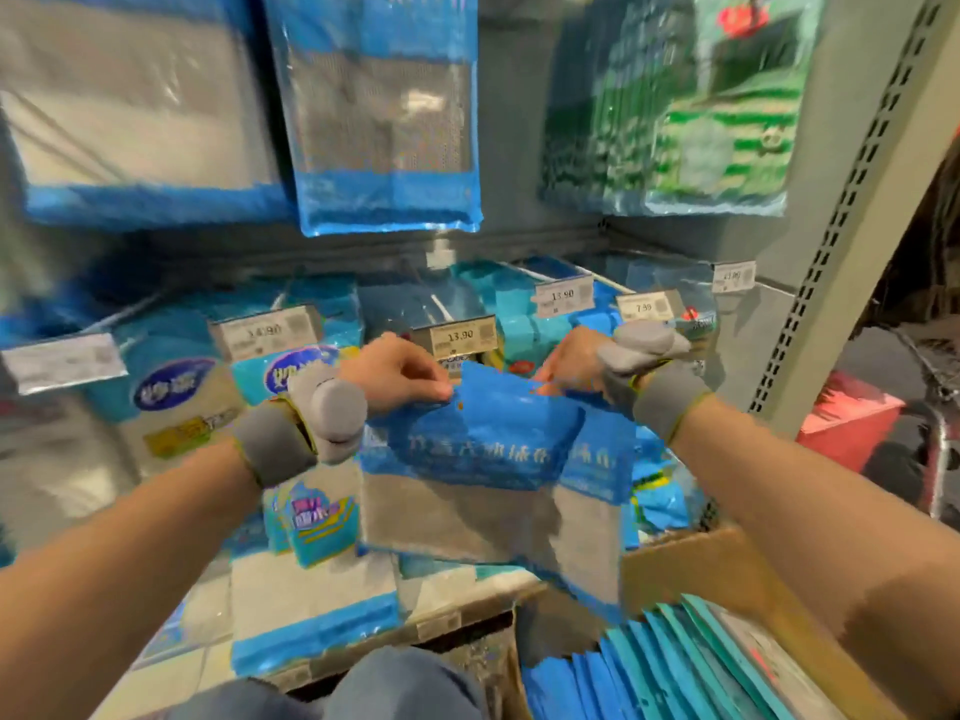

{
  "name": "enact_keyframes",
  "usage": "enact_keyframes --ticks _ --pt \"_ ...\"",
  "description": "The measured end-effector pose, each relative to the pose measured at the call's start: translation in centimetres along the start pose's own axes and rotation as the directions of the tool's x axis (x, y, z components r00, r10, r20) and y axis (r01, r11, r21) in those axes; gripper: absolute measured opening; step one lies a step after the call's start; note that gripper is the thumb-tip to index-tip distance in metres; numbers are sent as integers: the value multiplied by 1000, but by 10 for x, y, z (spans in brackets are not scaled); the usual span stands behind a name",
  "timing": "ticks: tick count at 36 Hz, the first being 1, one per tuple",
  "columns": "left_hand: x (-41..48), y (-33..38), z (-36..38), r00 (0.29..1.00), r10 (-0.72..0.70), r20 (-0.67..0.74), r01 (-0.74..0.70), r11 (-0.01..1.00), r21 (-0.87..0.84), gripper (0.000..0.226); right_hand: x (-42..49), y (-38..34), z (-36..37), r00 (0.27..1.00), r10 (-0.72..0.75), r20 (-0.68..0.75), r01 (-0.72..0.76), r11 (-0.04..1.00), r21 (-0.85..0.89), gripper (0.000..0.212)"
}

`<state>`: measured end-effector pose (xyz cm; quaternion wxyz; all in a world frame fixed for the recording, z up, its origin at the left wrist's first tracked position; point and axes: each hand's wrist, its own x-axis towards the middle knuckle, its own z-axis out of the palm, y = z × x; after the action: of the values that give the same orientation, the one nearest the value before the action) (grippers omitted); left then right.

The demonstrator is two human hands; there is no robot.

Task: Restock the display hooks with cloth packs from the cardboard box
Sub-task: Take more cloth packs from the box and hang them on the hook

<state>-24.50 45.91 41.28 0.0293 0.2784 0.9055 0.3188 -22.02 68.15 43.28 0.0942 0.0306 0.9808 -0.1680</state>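
Note:
Both my hands hold up blue-topped cloth packs (483,459) with grey cloth showing through the lower half, in front of the hook row. My left hand (400,374) pinches the top left edge of the front pack. My right hand (569,358) grips the top right corner, partly hidden behind the packs. A second pack overlaps behind the first on the right. The top edge sits just below a hook with a 13.90 price tag (460,337). The cardboard box (727,574) stands at lower right with several more blue packs (649,667) standing in it.
More hooks with price tags and hanging blue packs run left and right of my hands. Larger packs hang above, blue ones (384,116) and a green one (675,106). A slotted shelf upright (841,226) rises at right, with a red crate (847,423) beyond it.

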Motion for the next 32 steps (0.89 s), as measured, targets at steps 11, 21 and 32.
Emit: enact_keyframes --ticks 11,21,32 --pt "-60 -10 -119 975 -160 -155 152 986 -66 17 7 -131 -44 901 -313 -302 369 917 150 19" --pt "-98 -11 -211 877 -165 -452 182 983 -5 8 26 -248 -80 697 -484 -529 565 825 -11 4" --pt "-93 -10 -286 657 -107 -746 163 987 2 6 30 -335 -149 432 -450 -782 775 629 66 17"
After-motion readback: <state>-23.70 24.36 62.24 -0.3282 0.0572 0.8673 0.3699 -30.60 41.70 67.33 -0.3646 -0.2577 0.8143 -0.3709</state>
